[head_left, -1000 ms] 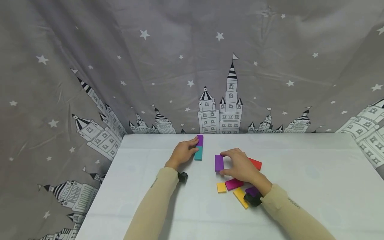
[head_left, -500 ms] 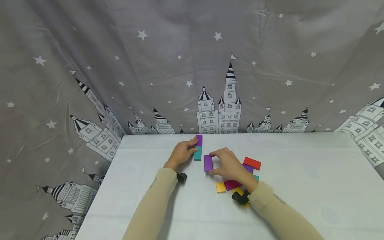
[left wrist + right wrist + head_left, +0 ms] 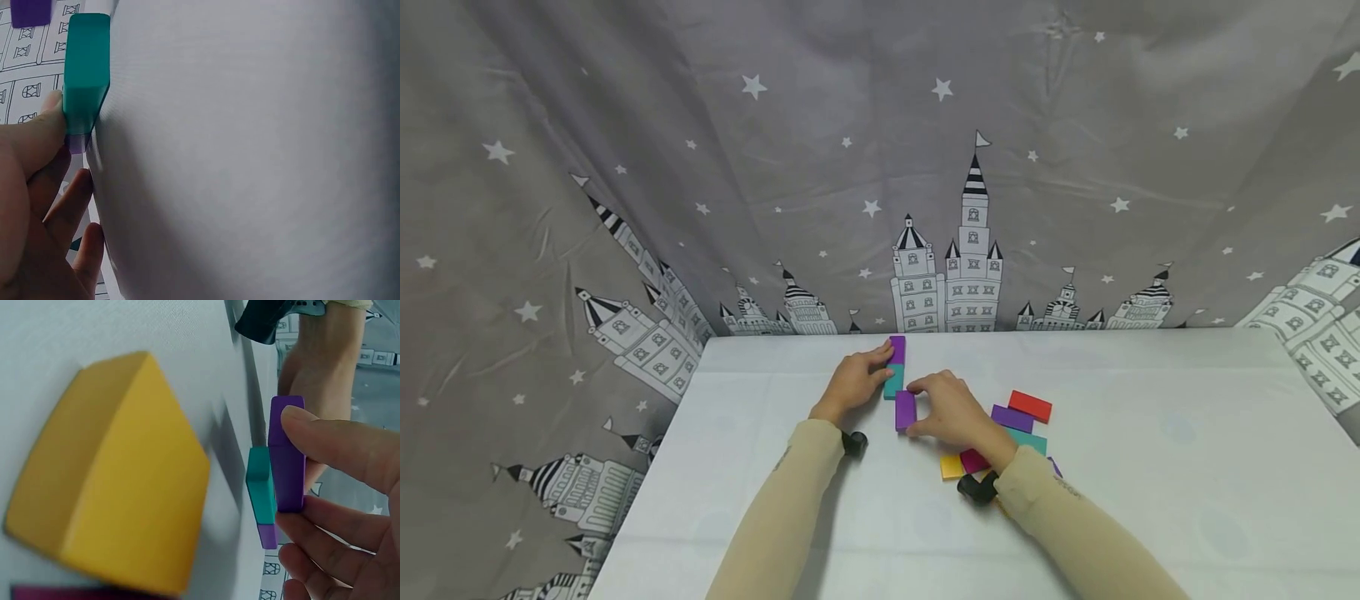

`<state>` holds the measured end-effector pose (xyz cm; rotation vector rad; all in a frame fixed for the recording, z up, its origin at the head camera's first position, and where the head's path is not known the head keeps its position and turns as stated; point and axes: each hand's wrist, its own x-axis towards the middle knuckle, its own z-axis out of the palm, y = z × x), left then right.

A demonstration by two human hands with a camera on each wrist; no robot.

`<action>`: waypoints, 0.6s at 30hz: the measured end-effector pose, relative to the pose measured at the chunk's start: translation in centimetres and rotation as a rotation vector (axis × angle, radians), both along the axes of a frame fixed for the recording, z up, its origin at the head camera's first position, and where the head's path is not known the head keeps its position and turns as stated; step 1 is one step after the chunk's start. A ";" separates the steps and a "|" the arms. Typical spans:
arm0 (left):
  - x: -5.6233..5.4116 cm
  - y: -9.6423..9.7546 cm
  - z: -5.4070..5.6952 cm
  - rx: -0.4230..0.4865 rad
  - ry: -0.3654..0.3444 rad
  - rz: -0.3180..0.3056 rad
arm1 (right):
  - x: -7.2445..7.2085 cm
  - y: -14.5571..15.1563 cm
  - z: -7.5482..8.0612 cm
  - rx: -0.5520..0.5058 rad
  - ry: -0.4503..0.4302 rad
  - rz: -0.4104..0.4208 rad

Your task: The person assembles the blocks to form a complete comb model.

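Observation:
A teal block (image 3: 893, 382) and a purple block (image 3: 897, 350) lie end to end in a row near the table's back edge. My left hand (image 3: 853, 383) rests along their left side, its thumb at the teal block and a fingertip at the purple one. My right hand (image 3: 951, 410) pinches another purple block (image 3: 906, 411) by its two ends between thumb and fingers. That block is just in front of the teal one; in the right wrist view it looks raised off the table, and whether it touches the teal block I cannot tell.
Right of my right hand lie loose blocks: red (image 3: 1030, 406), purple (image 3: 1012, 418), teal (image 3: 1028, 440), magenta (image 3: 974, 461) and a small yellow one (image 3: 951, 467). My right forearm hides others partly. A grey castle-print curtain (image 3: 820, 167) hangs behind the white table (image 3: 1150, 467).
My right hand has carried the purple block leftward, from apart to close by the teal block. More of the loose blocks show behind it. My left hand has stayed in place.

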<state>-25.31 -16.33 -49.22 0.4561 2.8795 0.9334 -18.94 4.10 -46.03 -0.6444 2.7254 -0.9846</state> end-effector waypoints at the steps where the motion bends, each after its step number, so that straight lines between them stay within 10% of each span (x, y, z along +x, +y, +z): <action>1: 0.0 0.0 0.0 0.002 0.000 0.000 | 0.0 -0.2 0.0 0.003 -0.004 0.002; 18: -0.2 -0.2 0.0 0.007 0.002 -0.009 | -0.2 -2.0 -1.4 0.046 0.025 0.023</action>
